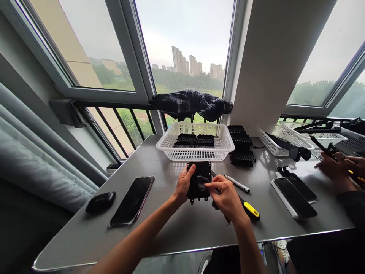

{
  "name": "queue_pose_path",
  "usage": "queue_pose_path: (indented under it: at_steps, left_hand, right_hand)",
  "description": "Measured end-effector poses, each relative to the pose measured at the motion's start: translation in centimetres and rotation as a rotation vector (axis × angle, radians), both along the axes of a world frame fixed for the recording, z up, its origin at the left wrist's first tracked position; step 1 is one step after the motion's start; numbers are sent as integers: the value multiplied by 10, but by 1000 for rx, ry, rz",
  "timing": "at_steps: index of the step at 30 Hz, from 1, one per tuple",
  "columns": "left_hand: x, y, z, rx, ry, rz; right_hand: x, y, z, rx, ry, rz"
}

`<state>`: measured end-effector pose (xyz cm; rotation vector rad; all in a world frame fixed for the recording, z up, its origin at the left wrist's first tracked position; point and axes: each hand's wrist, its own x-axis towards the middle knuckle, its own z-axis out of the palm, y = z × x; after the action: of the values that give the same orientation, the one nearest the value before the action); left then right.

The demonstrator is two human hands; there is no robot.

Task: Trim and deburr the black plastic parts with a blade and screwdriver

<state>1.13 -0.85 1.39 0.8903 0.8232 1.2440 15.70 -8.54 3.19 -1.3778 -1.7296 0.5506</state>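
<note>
A flat black plastic part with small tabs along its edges is held up over the grey table. My left hand grips its left edge, thumb on the front face. My right hand is at the right side of the part, fingers pinched at a small dark piece on its face; what that piece is cannot be made out. A yellow and black tool handle lies just right of my right hand, partly hidden behind it. A white marker lies behind the hand.
A white basket with black parts stands behind, beside stacked black parts. On the grey table lie a phone and black case at left, more phones at right. Another person's hands work at far right.
</note>
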Motion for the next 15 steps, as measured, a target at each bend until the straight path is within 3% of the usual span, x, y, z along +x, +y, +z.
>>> queue_pose_path:
  at_steps: [5,11,15]
  left_hand:
    - [-3,8,-1,-56,-43,71]
    - [5,-3,-7,-6,33,-71]
    - [8,-10,-10,76,87,-186]
  right_hand:
    - [5,-11,10,-73,13,142]
    - [10,-3,8,207,161,-200]
    - [5,5,-1,230,54,-245]
